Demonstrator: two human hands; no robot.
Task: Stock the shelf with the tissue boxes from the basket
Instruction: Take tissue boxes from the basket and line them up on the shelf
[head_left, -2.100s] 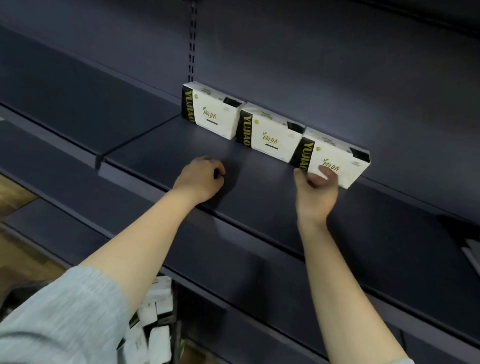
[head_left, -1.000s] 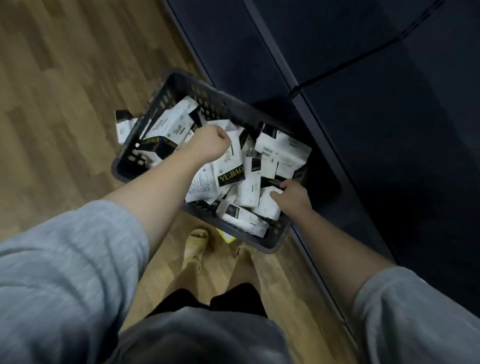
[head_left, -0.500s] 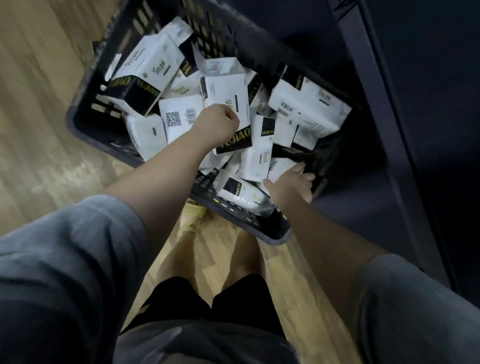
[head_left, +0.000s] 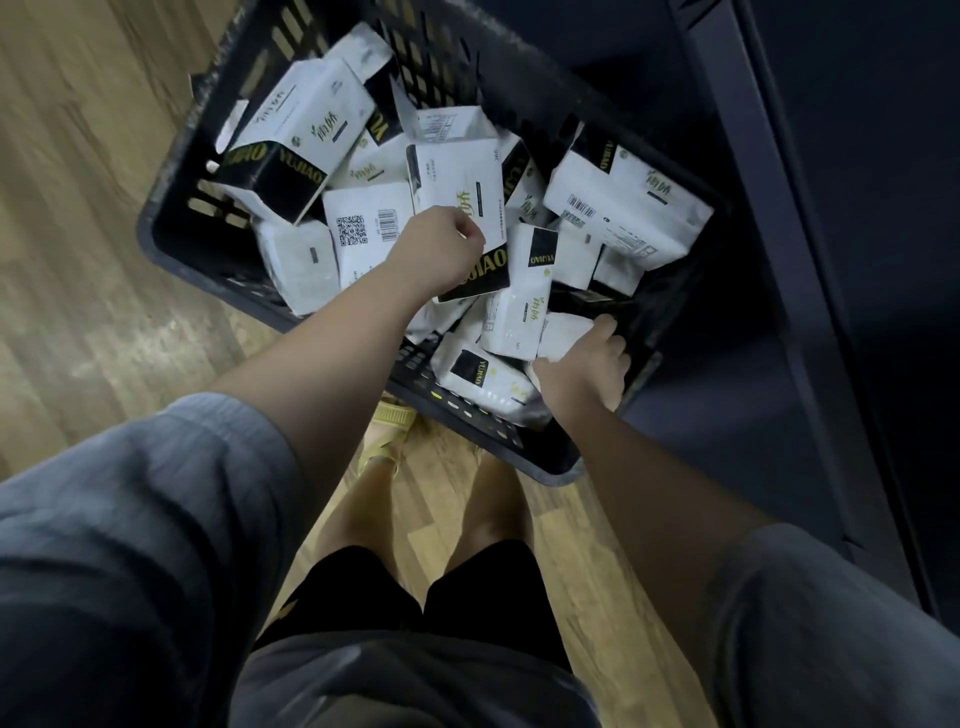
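A dark plastic basket (head_left: 171, 218) stands on the floor, holding several white tissue boxes with black YUJIAO ends. My left hand (head_left: 436, 249) is down in the middle of the pile, fingers curled over the lower end of one upright tissue box (head_left: 457, 171). At the basket's near right corner my right hand (head_left: 587, 364) has its thumb and fingers around a small white tissue box (head_left: 566, 332). The shelf boards are out of view.
The dark base of the shelf unit (head_left: 779, 234) runs along the right side, right against the basket. Wooden floor (head_left: 78, 260) spreads to the left. My legs and a yellow sandal (head_left: 389, 431) stand just in front of the basket.
I have turned from the shelf with three boxes on it down to the basket. Both hands have dropped into the pile, and the right hand has closed around a box at the corner.
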